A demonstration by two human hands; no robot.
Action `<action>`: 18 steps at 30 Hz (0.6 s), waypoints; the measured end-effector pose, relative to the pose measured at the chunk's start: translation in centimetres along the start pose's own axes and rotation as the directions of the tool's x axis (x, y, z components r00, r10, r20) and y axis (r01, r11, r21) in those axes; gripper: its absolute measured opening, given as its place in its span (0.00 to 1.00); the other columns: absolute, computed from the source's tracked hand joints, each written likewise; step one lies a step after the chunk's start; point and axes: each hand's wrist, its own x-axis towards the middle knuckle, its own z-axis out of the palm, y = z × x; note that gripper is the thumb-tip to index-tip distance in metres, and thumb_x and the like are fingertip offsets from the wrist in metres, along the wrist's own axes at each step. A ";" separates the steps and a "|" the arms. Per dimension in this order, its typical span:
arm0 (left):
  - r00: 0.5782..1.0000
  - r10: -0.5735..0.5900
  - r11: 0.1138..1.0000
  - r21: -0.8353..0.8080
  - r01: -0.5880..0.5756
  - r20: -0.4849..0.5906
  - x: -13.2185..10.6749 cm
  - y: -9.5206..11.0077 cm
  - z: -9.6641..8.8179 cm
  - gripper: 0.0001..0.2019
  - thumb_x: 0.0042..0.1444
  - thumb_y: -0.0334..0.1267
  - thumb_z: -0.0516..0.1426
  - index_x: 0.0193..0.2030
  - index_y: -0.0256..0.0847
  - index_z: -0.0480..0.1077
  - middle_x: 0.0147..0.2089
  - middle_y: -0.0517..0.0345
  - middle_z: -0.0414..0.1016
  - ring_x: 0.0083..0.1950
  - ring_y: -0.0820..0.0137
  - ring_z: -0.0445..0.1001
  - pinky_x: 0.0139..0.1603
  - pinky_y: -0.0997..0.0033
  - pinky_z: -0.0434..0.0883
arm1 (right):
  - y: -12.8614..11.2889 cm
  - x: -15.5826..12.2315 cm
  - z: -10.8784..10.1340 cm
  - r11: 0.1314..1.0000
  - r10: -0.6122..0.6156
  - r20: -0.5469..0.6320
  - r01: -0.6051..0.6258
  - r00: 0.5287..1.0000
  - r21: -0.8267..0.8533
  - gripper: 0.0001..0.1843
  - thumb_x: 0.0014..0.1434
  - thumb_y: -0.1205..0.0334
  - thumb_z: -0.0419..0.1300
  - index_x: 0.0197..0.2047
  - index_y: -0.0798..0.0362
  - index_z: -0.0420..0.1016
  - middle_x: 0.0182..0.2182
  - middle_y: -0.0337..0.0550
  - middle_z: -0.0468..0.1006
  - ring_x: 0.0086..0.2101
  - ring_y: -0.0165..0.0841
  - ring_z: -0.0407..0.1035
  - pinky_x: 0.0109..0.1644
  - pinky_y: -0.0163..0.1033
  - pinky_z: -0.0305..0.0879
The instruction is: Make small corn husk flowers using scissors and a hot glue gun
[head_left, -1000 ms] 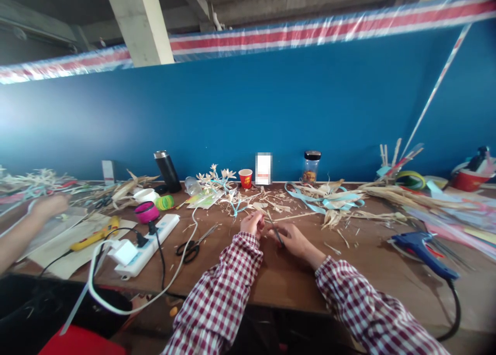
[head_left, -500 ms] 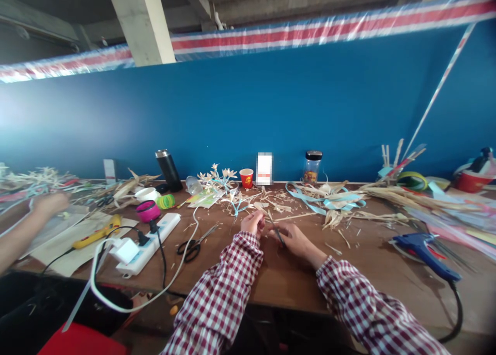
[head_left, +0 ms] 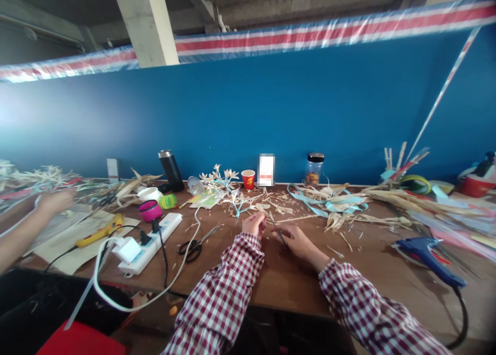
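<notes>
My left hand [head_left: 254, 224] is closed in a pinch above the brown table, its fingertips turned toward the right hand. Pale dried husk [head_left: 263, 208] shows just beyond those fingertips; what the pinch itself holds is too small to tell. In my right hand [head_left: 296, 240], closed fingers grip a slim dark metal tool [head_left: 281, 234] whose tip points up and left toward the left hand. Its handle is mostly hidden. Behind both hands lie husk scraps [head_left: 284, 209] and husk flowers on pale blue stems [head_left: 219, 177].
Black-handled scissors [head_left: 191, 250] and a white power strip [head_left: 151, 245] with cables lie left. A blue glue gun [head_left: 430, 259] rests right. A red paper cup [head_left: 248, 179] and lidded jar [head_left: 314, 170] stand behind. At far left is another person's hand [head_left: 58, 200].
The view has shifted slightly. My hands keep nearly the same pose, the right still gripping the slim tool. The other person's hand has moved a little to the right.
</notes>
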 end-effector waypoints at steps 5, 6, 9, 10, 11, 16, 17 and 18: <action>1.000 0.003 1.000 0.000 -0.003 -0.003 0.0 0.1 0.0 0.06 0.46 0.26 0.60 0.21 0.34 0.70 0.16 0.62 0.65 0.17 0.82 0.62 0.16 0.84 0.63 | 0.4 0.1 0.0 0.999 -0.024 0.008 0.024 1.000 -0.026 0.17 0.54 0.55 0.54 0.42 0.56 0.75 0.31 0.44 0.77 0.35 0.37 0.69 0.39 0.37 0.63; 1.000 0.004 1.000 -0.002 -0.004 -0.005 0.0 0.1 0.0 0.07 0.47 0.26 0.60 0.20 0.33 0.70 0.16 0.62 0.65 0.17 0.82 0.62 0.17 0.84 0.63 | 0.4 0.1 0.0 0.999 -0.026 0.006 0.026 1.000 -0.032 0.17 0.55 0.55 0.54 0.42 0.56 0.75 0.31 0.44 0.77 0.35 0.37 0.69 0.40 0.38 0.63; 1.000 0.003 1.000 -0.005 -0.003 -0.011 0.0 0.1 0.0 0.07 0.48 0.25 0.59 0.20 0.33 0.70 0.17 0.62 0.65 0.17 0.82 0.62 0.17 0.84 0.63 | 0.5 0.1 0.0 0.999 -0.021 0.002 0.021 1.000 -0.039 0.17 0.55 0.55 0.54 0.41 0.56 0.75 0.31 0.45 0.77 0.34 0.37 0.69 0.40 0.38 0.64; 1.000 0.002 1.000 -0.007 -0.002 -0.012 0.0 0.0 0.0 0.08 0.48 0.25 0.59 0.21 0.33 0.70 0.17 0.61 0.65 0.17 0.82 0.63 0.17 0.83 0.64 | 0.5 0.1 0.0 0.999 -0.016 0.001 0.016 1.000 -0.039 0.17 0.55 0.55 0.54 0.41 0.56 0.75 0.32 0.45 0.77 0.34 0.37 0.69 0.39 0.38 0.64; 1.000 0.000 1.000 -0.008 0.000 -0.013 0.0 0.0 0.0 0.08 0.48 0.25 0.58 0.21 0.33 0.70 0.17 0.61 0.66 0.18 0.81 0.63 0.17 0.83 0.64 | 0.5 0.1 0.0 0.999 -0.009 0.001 0.010 1.000 -0.040 0.16 0.55 0.55 0.54 0.40 0.56 0.75 0.32 0.45 0.77 0.34 0.37 0.69 0.39 0.38 0.64; 1.000 -0.004 1.000 -0.012 0.003 -0.017 0.1 -0.1 0.0 0.08 0.46 0.25 0.60 0.20 0.34 0.70 0.17 0.61 0.67 0.17 0.81 0.63 0.17 0.81 0.64 | 0.8 0.1 0.0 0.997 -0.006 -0.007 0.005 1.000 -0.071 0.16 0.55 0.54 0.54 0.38 0.55 0.75 0.28 0.44 0.76 0.32 0.36 0.68 0.37 0.37 0.63; 1.000 -0.003 1.000 -0.012 0.003 -0.017 0.1 -0.1 0.0 0.07 0.46 0.25 0.60 0.20 0.34 0.70 0.18 0.60 0.67 0.17 0.81 0.63 0.17 0.81 0.64 | 0.9 0.0 0.0 0.997 -0.015 -0.010 0.015 1.000 -0.071 0.16 0.55 0.53 0.54 0.37 0.56 0.76 0.28 0.43 0.76 0.32 0.36 0.68 0.37 0.37 0.63; 1.000 -0.003 1.000 -0.012 0.002 -0.015 0.1 -0.1 0.0 0.07 0.46 0.25 0.60 0.20 0.34 0.70 0.18 0.60 0.67 0.17 0.81 0.62 0.17 0.81 0.64 | 0.9 0.0 0.0 0.997 -0.025 -0.015 0.024 1.000 -0.068 0.16 0.55 0.53 0.54 0.36 0.56 0.76 0.27 0.43 0.75 0.31 0.36 0.68 0.36 0.37 0.62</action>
